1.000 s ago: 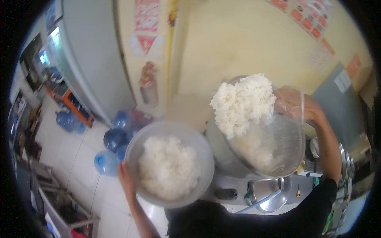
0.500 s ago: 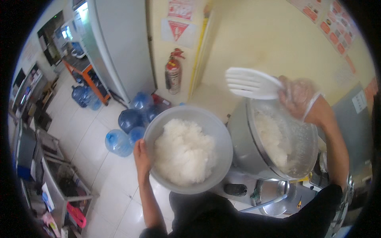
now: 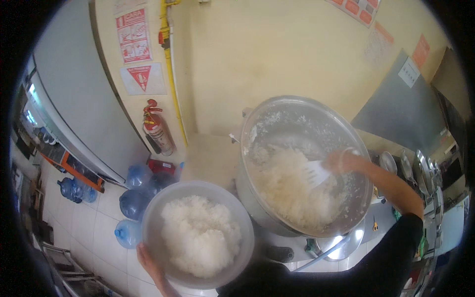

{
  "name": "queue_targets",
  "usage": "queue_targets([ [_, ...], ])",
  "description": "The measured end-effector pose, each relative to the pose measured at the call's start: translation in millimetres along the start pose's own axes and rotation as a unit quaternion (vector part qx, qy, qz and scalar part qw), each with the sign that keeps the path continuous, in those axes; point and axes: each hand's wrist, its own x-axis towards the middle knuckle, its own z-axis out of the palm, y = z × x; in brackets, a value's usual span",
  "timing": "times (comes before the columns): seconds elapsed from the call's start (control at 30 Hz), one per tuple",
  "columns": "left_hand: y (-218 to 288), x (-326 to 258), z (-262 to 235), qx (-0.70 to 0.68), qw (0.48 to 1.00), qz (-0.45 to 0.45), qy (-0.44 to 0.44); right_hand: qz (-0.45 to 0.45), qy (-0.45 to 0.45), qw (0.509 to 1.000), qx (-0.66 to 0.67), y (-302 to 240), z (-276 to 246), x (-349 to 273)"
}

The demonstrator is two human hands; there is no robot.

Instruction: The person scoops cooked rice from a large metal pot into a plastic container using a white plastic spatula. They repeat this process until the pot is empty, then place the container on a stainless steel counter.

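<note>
My left hand (image 3: 150, 265) grips the rim of a grey plastic basin (image 3: 152, 220) at its lower left side. A big mound of cooked white rice (image 3: 200, 235) fills the middle of the basin. To the right stands a large, deep metal pot (image 3: 257, 198), with more rice (image 3: 292, 190) heaped in it and grains stuck along its inner wall. Inside the pot, my right hand (image 3: 341, 162), in a clear plastic glove, is closed on a white slotted spatula (image 3: 315, 173). The spatula's slotted head touches the rice.
Several blue water jugs (image 3: 133, 204) stand on the tiled floor left of the basin. A red fire extinguisher (image 3: 158, 131) hangs on the wall near a yellow pipe (image 3: 173, 84). Right of the pot are pans (image 3: 388, 162) and orange-handled scissors (image 3: 375, 225).
My right hand has lowered the spatula from above the pot's rim into the rice. The view has shifted right, and the pot now shows more from above. My left hand keeps hold of the basin.
</note>
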Motion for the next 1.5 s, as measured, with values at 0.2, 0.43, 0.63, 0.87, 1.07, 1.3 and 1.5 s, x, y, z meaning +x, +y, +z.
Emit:
queue_targets([
  [0.2,21,-3,7,0.03,1.0,-0.005,0.006,-0.14,-0.069,0.983,0.096,-24,44,71],
  [0.43,25,-1,11,0.03,0.999,-0.013,-0.014,-0.223,0.046,0.97,0.084,-34,42,53],
  [0.63,17,2,8,0.056,0.998,-0.001,-0.014,-0.212,-0.049,0.971,0.096,-34,39,40],
  [0.87,11,6,4,0.045,0.999,-0.011,-0.02,-0.26,0.054,0.948,0.175,-28,49,3],
  [1.07,4,2,5,-0.005,1.0,0.027,-0.005,-0.19,0.049,0.975,0.104,-8,56,-9],
  [1.3,-21,10,-9,0.004,0.999,-0.014,-0.036,-0.069,0.221,0.973,0.006,28,-16,-35],
  [1.5,-27,5,-9,0.059,0.998,-0.033,0.0,-0.047,0.298,0.952,-0.049,6,-81,-52],
])
